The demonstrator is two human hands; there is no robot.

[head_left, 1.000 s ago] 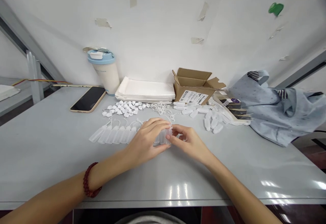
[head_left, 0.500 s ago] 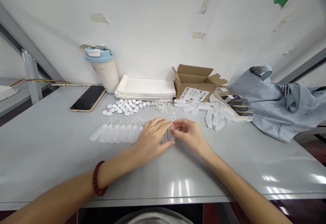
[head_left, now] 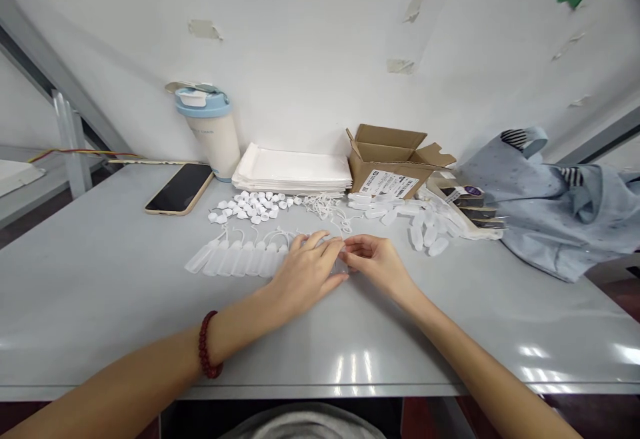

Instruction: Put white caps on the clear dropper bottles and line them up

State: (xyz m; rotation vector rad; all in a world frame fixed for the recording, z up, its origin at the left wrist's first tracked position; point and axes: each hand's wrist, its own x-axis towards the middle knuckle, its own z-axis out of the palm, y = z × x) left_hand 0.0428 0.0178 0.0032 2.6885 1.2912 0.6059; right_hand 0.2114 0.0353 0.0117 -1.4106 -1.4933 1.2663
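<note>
A row of translucent plastic sleeves (head_left: 243,259) with white string loops lies side by side on the grey table. My left hand (head_left: 307,269) rests palm down over the right end of that row, its fingers stretched out and slightly apart. Beside its fingertips, my right hand (head_left: 367,257) has thumb and fingers closed on the edge of the last translucent plastic sleeve (head_left: 341,268). The top of that sleeve is hidden by my fingers. White strings (head_left: 325,206) lie in a tangle just behind both hands. Small white caps (head_left: 253,206) are heaped behind the row.
Loose translucent pieces (head_left: 425,229) lie to the right. Along the wall are a phone (head_left: 180,189), a tumbler (head_left: 215,139), a stack of white envelopes (head_left: 295,169), an open cardboard box (head_left: 390,166) and a tray of dark items (head_left: 473,206). Blue cloth (head_left: 560,212) covers the right corner.
The view has shifted a little, so everything sits slightly further right. My left hand covers more of the rightmost sleeves; my right hand keeps its pinch beside it.
</note>
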